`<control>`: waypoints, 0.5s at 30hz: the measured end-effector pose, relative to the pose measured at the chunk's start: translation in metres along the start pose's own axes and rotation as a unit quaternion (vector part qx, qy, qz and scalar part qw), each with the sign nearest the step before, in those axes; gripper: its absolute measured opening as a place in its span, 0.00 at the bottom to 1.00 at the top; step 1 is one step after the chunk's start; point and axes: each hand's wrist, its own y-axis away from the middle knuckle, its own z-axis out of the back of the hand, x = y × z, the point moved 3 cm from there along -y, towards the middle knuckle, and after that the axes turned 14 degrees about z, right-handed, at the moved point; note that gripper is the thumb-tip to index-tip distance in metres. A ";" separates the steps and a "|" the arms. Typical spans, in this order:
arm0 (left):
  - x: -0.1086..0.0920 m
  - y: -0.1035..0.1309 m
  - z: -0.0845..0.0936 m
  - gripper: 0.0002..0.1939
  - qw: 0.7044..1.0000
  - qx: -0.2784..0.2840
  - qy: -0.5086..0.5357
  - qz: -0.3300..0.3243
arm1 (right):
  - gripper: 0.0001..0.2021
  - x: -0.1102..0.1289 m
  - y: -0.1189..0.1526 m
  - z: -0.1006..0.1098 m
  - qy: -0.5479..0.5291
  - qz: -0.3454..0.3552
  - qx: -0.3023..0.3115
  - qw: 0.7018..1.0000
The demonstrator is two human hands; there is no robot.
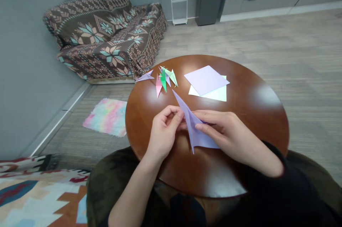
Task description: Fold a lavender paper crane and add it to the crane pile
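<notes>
Left hand (pixel 166 127): fingers curled, thumb and forefinger pinching edge of lilac paper (pixel 200 138). Right hand (pixel 227 127): half-closed, thumb on near face of same piece. Lilac paper: matte, part-folded, creased, sharp-tipped, between hands over glossy brown rounded table (pixel 145 123). Beyond: slim pointed folded figures (pixel 163 80); flat sheets, lilac (pixel 207 79) atop pale green (pixel 220 93).

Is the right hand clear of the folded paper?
No, the right hand is on the folded paper, its thumb lying over the near side.
</notes>
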 end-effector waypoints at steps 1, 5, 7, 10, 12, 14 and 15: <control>0.001 0.001 -0.002 0.11 1.000 0.017 0.012 0.004 | 0.14 -0.002 0.000 -0.002 0.008 -0.003 -0.011 1.000; 0.003 0.009 -0.016 0.31 0.993 0.111 0.015 0.021 | 0.15 -0.011 0.003 -0.008 0.103 -0.016 -0.066 0.992; 0.003 0.010 -0.019 0.38 0.992 0.123 -0.009 0.029 | 0.17 -0.013 0.004 -0.008 0.140 -0.024 -0.075 0.987; 0.002 0.007 -0.013 0.31 0.994 0.102 -0.031 0.023 | 0.21 -0.013 0.005 -0.004 0.113 -0.046 -0.067 0.990; 0.001 0.003 -0.007 0.27 0.995 0.095 -0.036 0.016 | 0.21 -0.013 0.007 0.001 0.057 -0.069 -0.061 0.994; -0.001 0.001 -0.001 0.22 0.995 0.083 -0.049 0.012 | 0.21 -0.014 0.008 0.005 -0.010 -0.093 -0.061 0.994; -0.002 0.000 0.001 0.20 0.995 0.075 -0.057 0.014 | 0.20 -0.014 0.008 0.006 -0.043 -0.103 -0.058 0.992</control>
